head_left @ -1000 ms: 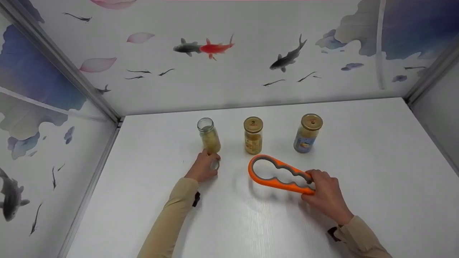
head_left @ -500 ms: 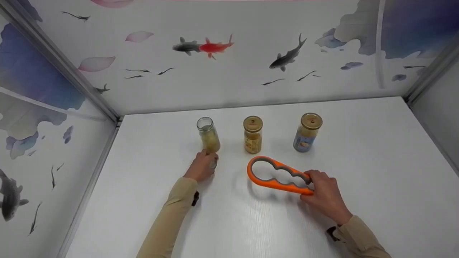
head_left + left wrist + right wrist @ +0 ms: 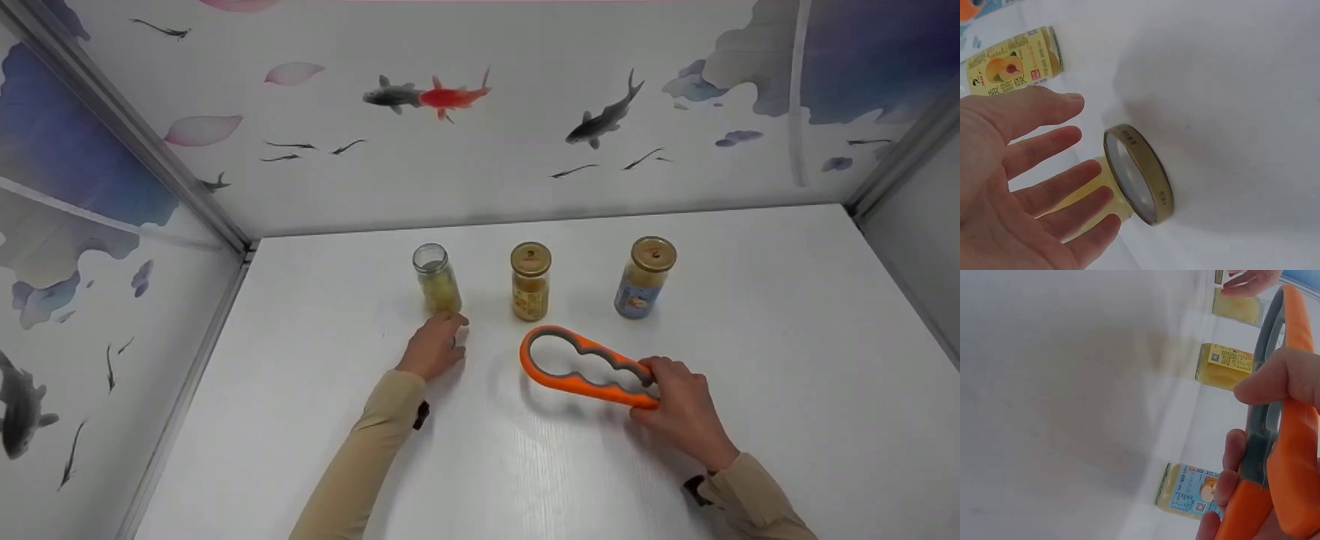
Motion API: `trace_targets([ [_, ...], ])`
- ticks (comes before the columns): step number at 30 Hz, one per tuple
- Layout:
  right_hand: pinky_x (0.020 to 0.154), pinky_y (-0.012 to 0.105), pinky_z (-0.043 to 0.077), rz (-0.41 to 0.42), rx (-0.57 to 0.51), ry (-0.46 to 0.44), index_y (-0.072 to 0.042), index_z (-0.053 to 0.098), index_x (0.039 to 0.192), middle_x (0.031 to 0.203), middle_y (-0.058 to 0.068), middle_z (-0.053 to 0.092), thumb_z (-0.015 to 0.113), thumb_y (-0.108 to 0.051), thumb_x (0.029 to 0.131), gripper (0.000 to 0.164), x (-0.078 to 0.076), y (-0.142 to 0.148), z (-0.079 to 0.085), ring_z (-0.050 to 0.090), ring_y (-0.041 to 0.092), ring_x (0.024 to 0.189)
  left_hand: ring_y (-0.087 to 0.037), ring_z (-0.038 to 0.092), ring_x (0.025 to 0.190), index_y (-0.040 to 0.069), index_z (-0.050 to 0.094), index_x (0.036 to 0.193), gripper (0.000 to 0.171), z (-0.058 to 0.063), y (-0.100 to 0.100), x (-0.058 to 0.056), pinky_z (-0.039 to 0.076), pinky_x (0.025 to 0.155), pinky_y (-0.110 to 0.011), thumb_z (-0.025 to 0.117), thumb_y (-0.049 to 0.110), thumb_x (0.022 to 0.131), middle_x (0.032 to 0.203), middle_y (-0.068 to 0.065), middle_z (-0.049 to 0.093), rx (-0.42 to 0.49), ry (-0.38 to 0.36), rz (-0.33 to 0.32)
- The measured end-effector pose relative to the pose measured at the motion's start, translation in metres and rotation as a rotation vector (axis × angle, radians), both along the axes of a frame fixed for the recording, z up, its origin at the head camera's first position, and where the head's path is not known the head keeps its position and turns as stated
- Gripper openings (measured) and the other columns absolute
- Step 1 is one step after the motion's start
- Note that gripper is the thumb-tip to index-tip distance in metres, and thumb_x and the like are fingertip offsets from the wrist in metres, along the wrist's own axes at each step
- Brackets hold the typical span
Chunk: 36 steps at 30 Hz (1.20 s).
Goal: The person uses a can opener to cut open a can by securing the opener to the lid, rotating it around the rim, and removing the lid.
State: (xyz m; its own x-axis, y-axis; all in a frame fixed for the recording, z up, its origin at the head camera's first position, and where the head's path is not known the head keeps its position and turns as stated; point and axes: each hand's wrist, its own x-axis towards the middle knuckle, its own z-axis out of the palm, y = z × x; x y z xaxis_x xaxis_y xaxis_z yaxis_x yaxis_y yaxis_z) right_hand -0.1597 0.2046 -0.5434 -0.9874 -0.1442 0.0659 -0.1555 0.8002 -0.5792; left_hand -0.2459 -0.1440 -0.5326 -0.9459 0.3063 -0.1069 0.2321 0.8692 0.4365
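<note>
My left hand (image 3: 435, 346) is in front of the lidless glass jar (image 3: 439, 285), which holds pale yellow contents. In the left wrist view, its fingers (image 3: 1067, 185) are spread and fairly straight, holding nothing. Just beyond those fingertips is a gold jar lid (image 3: 1143, 175), its pale inside facing the hand; the hand hides it in the head view. My right hand (image 3: 686, 409) grips the ends of an orange jar opener (image 3: 592, 386) with a grey wavy inner edge. The opener's loop points left, above the table.
A yellow-labelled jar with a gold lid (image 3: 530, 283) stands in the middle. Farther right is a blue-labelled jar with a gold lid (image 3: 643, 279). Behind the white table (image 3: 525, 480) rises a wall (image 3: 510, 187) printed with fish.
My left hand has let go of the lid and shifted slightly right and up, its fingers opening. The right hand and jar opener have hardly moved.
</note>
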Motion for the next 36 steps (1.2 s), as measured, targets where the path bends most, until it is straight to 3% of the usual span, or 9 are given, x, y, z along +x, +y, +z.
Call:
trace_targets([
  [9,0.073,0.042,0.038,-0.032,-0.003,-0.025,0.001,0.060,0.113,0.090,0.007,0.060,0.076,-0.005,0.068,0.048,0.000,0.006,0.002,0.048,0.024,0.081,-0.028,0.049,0.123,0.003,0.057,0.128,0.045,0.012,0.033,-0.006,0.040,0.102,-0.042,0.070,0.023,0.091,0.131,-0.015,0.054,0.063,-0.083,-0.003],
  [15,0.073,0.042,0.036,-0.046,-0.012,-0.039,0.004,0.059,0.114,0.090,0.009,0.060,0.076,-0.006,0.069,0.049,0.000,0.009,0.003,0.048,0.025,0.080,-0.027,0.052,0.119,0.002,0.052,0.134,0.053,0.011,0.051,-0.015,0.041,0.101,-0.038,0.071,0.024,0.089,0.132,-0.015,0.053,0.139,-0.060,0.012],
  [19,0.072,0.043,0.036,-0.045,-0.024,-0.023,0.004,0.059,0.113,0.089,0.008,0.060,0.075,-0.005,0.069,0.047,0.000,0.012,0.002,0.048,0.024,0.079,-0.029,0.046,0.127,0.002,0.044,0.139,0.063,0.008,0.057,-0.021,0.036,0.105,-0.040,0.074,0.021,0.087,0.138,-0.018,0.048,0.254,-0.062,0.069],
  [27,0.075,0.045,0.035,-0.068,-0.029,-0.019,0.004,0.058,0.113,0.090,0.009,0.059,0.073,-0.006,0.070,0.046,0.002,0.021,0.003,0.049,0.026,0.081,-0.031,0.038,0.134,0.003,0.030,0.148,0.084,-0.008,0.071,-0.033,0.033,0.108,-0.038,0.079,0.011,0.080,0.148,-0.017,0.037,0.578,-0.077,0.182],
  [36,0.075,0.045,0.036,-0.076,-0.038,-0.047,0.005,0.057,0.114,0.094,0.011,0.060,0.072,-0.008,0.071,0.047,0.003,0.024,0.005,0.050,0.027,0.084,-0.032,0.037,0.135,0.007,0.028,0.148,0.090,-0.013,0.091,-0.046,0.032,0.109,-0.037,0.082,0.008,0.076,0.151,-0.014,0.034,0.689,-0.044,0.262],
])
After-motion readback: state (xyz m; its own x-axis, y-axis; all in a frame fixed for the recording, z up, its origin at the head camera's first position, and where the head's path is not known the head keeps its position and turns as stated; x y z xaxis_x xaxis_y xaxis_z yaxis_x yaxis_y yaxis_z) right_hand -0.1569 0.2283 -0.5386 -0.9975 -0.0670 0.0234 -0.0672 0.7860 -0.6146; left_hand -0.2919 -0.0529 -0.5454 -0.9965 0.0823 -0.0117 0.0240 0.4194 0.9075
